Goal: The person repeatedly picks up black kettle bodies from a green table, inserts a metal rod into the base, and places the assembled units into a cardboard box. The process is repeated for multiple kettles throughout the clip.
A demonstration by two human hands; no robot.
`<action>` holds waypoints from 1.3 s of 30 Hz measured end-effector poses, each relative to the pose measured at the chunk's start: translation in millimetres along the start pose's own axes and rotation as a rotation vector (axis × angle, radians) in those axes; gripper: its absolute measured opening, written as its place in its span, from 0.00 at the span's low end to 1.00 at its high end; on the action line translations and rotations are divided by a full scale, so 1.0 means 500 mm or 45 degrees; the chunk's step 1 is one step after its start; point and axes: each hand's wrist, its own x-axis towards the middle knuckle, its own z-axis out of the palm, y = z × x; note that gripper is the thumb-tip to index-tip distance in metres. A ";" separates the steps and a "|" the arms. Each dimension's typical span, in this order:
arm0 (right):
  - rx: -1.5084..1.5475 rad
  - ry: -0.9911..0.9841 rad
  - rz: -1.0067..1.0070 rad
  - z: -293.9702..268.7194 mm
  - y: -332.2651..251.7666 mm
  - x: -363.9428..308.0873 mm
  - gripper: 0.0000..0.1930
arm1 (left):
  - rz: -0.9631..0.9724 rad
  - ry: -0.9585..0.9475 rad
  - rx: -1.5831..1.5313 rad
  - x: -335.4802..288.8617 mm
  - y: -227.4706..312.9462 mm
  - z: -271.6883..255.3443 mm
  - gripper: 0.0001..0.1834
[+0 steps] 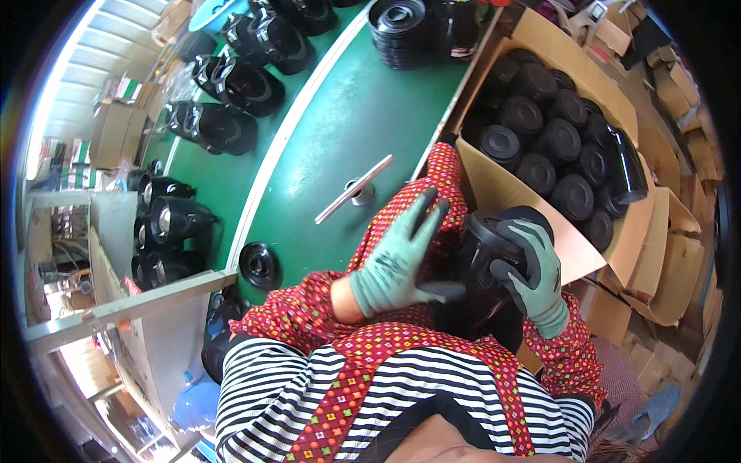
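Observation:
My right hand (534, 278), in a green glove with dark fingertips, is wrapped round the rim of a black cylindrical plastic housing (480, 266) held tilted against my lap. My left hand (392, 266), gloved the same way, hovers just left of the housing with its fingers spread and thumb toward it, holding nothing. The lower end of the housing is dark and partly hidden near my apron. A cardboard box (532, 185) to the right is filled with several black round-bottomed housings (559, 143).
On the green table (309, 162) stands a phone-like slab (353, 190) on a small holder. A black disc (258, 265) lies near the table's near edge. Stacked black rings (397, 31) stand at the far end. Glossy black housings (243, 83) line the left side, beyond a white strip.

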 end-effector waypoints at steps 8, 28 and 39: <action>-0.138 -0.021 -0.131 0.053 -0.009 0.023 0.30 | -0.525 -0.083 0.493 -0.120 -0.354 -0.102 0.61; 0.320 -0.150 -0.316 0.057 0.193 0.254 0.13 | 0.198 -0.287 -0.278 0.244 0.016 -0.181 0.44; 1.102 -0.279 -0.627 0.133 0.186 0.252 0.13 | 0.376 -0.504 0.050 0.305 0.181 0.069 0.27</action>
